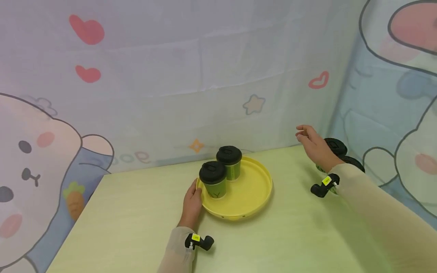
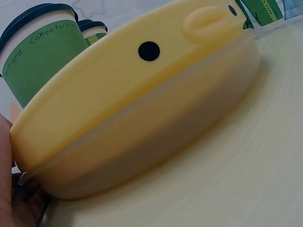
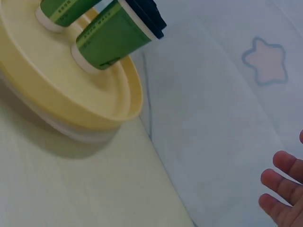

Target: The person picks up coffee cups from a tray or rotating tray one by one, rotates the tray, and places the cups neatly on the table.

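Note:
A round yellow tray (image 1: 254, 191) with a raised rim is at the middle of the table, and two green paper coffee cups (image 1: 215, 188) with black lids stand upright on its left half. My left hand (image 1: 192, 206) grips the tray's left edge, the thumb by the rim and fingers tucked low at its side in the left wrist view. The right hand (image 1: 315, 148) is raised in the air to the tray's right, fingers apart and loosely bent, holding nothing. Behind that hand and its wrist are two more black-lidded cups (image 1: 336, 146), partly hidden.
The pale yellow-green table (image 1: 136, 220) meets a printed cloth backdrop (image 1: 153, 94) at the back. Another cartoon-printed cloth (image 1: 382, 125) hangs at the right, close to the partly hidden cups. A small black camera (image 1: 326, 185) sits on the right wrist.

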`<state>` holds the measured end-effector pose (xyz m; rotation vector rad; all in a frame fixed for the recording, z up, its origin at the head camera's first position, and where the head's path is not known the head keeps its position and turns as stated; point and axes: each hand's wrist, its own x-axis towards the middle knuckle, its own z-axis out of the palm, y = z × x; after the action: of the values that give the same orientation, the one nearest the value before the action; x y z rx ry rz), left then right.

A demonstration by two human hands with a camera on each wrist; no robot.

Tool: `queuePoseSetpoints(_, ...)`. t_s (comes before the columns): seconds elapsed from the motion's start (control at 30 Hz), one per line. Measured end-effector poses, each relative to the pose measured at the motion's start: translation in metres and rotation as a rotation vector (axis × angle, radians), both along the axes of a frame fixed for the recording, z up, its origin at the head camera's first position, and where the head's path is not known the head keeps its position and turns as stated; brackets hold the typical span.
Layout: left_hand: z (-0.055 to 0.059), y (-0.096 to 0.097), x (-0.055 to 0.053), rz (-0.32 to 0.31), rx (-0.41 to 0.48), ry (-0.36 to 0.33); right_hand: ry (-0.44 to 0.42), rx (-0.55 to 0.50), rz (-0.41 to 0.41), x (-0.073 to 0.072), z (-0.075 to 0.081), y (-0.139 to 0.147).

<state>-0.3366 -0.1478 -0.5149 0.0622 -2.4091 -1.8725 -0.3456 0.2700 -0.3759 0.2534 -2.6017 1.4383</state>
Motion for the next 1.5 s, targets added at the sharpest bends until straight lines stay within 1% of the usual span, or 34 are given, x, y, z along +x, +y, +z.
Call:
queuePoseSetpoints(0.1,-0.001,0.001,0.001,-0.006,0.003,-0.005,-0.081,-0.114,0.04,-0.003,-0.016,-0.014)
queuePoseSetpoints(0.2,-0.002,0.002,0.001,-0.008,0.007,-0.012,-0.189,-0.226,0.09,-0.003,-0.037,-0.024)
queuePoseSetpoints(0.27,-0.002,0.003,0.001,-0.006,0.008,-0.009,-0.246,-0.302,0.113,-0.001,-0.051,-0.029)
queuePoseSetpoints(0.33,-0.002,0.003,0.001,-0.004,0.009,-0.006,-0.278,-0.374,0.124,0.001,-0.063,-0.033)
queuePoseSetpoints(0.4,-0.002,0.003,0.001,-0.004,0.01,-0.001,-0.291,-0.474,0.128,0.002,-0.074,-0.037)
queuePoseSetpoints(0.5,-0.001,0.002,0.001,-0.003,0.011,-0.004,-0.295,-0.604,0.128,0.006,-0.085,-0.045)
queuePoseSetpoints(0.57,-0.001,0.002,0.001,-0.002,0.011,-0.007,-0.305,-0.66,0.133,0.008,-0.089,-0.05)
queuePoseSetpoints(0.8,-0.001,0.001,0.0,-0.001,0.012,-0.011,-0.377,-0.692,0.131,0.013,-0.098,-0.057)
queuePoseSetpoints(0.9,0.0,0.002,0.0,0.001,0.016,-0.015,-0.401,-0.733,0.128,0.015,-0.101,-0.059)
queuePoseSetpoints(1.03,0.001,0.002,0.0,0.005,0.019,-0.018,-0.401,-0.795,0.143,0.018,-0.106,-0.058)
queuePoseSetpoints(1.27,0.002,0.001,0.0,0.006,0.02,-0.017,-0.383,-0.905,0.215,0.02,-0.117,-0.053)
queuePoseSetpoints(1.5,0.0,0.0,0.001,0.002,0.021,-0.018,-0.403,-1.033,0.283,0.024,-0.125,-0.047)
